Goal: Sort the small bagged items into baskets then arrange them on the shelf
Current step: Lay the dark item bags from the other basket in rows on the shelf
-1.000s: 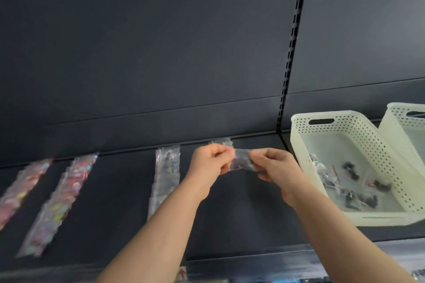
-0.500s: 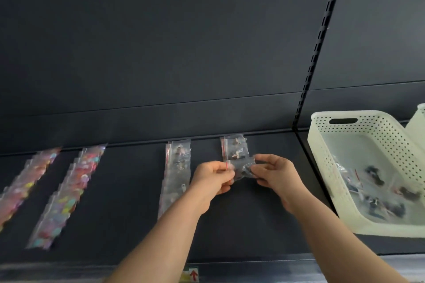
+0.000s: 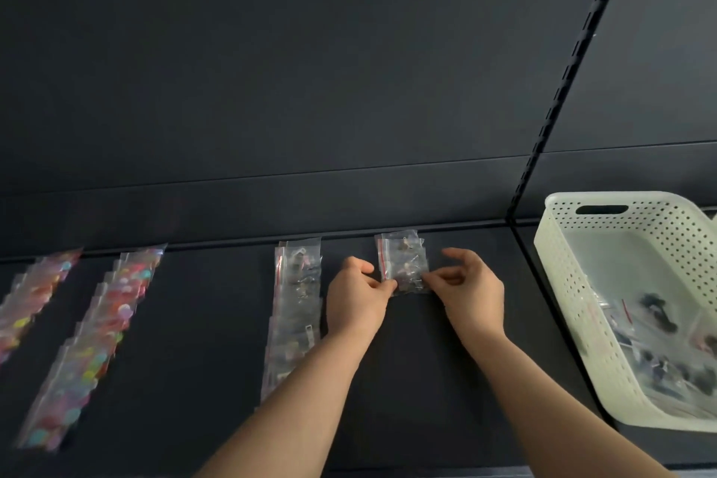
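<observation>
Left hand (image 3: 357,303) and right hand (image 3: 473,295) pinch one clear bag (image 3: 409,281) on the shelf (image 3: 423,369)

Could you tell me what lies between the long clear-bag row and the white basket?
In the head view: a short stack of bags, with the left hand and right hand pinching its front bag; otherwise bare shelf.

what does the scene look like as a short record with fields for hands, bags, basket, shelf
left hand: pinches bag's lower left corner
right hand: pinches bag's lower right edge
bag: clear, red strip, overlaps back bag
clear row: just left of the hands
colourful rows: two, far left
basket: right, more bags inside
shelf: dark
</observation>
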`<state>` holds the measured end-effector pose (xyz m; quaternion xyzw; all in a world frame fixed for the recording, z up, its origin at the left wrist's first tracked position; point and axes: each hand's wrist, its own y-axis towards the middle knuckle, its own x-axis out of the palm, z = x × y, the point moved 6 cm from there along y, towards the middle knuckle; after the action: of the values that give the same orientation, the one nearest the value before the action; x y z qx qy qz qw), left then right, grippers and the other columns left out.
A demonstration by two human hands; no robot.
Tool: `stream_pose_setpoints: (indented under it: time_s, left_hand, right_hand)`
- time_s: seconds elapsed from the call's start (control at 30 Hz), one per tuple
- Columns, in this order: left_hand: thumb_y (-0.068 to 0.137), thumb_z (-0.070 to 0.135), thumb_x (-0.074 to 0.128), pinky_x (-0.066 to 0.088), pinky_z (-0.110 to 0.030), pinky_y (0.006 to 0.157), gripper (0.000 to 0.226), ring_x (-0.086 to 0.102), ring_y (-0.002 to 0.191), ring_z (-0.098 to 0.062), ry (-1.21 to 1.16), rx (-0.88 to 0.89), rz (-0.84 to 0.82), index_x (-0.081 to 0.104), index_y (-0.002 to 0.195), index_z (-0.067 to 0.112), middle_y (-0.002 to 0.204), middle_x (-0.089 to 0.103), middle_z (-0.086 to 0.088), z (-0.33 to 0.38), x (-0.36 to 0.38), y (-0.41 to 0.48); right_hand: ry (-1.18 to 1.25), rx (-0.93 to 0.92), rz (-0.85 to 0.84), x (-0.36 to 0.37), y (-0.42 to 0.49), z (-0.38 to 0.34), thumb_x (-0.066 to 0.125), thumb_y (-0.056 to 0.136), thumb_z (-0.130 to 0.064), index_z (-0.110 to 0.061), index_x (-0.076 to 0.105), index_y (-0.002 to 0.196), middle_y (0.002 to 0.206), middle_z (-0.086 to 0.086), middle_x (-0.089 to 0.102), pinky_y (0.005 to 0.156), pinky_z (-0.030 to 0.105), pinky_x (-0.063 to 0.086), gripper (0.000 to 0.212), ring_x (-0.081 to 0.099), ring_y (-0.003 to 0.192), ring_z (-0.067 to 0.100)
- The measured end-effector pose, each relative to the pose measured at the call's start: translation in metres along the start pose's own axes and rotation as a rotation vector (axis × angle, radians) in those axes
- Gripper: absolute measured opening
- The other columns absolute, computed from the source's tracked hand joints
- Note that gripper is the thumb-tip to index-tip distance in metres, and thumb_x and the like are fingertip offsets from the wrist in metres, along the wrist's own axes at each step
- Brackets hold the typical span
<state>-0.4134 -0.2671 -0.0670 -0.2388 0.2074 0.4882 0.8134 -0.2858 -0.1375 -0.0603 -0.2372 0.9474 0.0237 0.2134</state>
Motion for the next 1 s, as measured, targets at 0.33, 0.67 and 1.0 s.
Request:
stream_pose_setpoints:
  time_s: [0.33,0.67,1.0]
  left_hand:
    - [0.085,0.030,0.071,0.057,-0.039,0.076,0.021,0.067,0.076,-0.018,-0.049,0.056,-0.005,0.056,0.097,0.023,0.081,0.066,0.006,0.017,-0.011,-0.011]
    - [0.087,0.023,0.066,0.057,-0.033,0.076,0.010,0.065,0.081,-0.010,-0.071,0.282,-0.324,0.062,0.085,0.031,0.084,0.066,0.010,0.107,0.050,-0.061]
    - [0.089,0.022,0.064,0.054,-0.030,0.080,0.009,0.062,0.086,-0.008,0.287,0.713,-0.428,0.068,0.095,0.029,0.090,0.067,0.014,0.194,0.129,-0.132]
  right_hand:
    - [-0.253,-0.182,-0.057,-0.019,-0.005,-0.031,0.065,0.083,-0.015,-0.021,0.066,0.104,0.092,-0.009,0.066,0.072,0.017,0.041,0.022,0.062,0.085,0.009]
    - [-0.904,-0.458,0.262,-0.134,-0.026,-0.042,0.066,0.081,-0.015,-0.027,0.073,0.086,0.072,-0.005,0.066,0.061,0.033,0.041,0.014,0.056,0.079,0.024]
    - [-0.837,-0.183,0.286,-0.256,-0.021,0.020,0.048,0.093,-0.010,-0.029,0.068,0.107,0.107,-0.006,0.068,0.068,0.030,0.046,0.031,0.056,0.102,0.019]
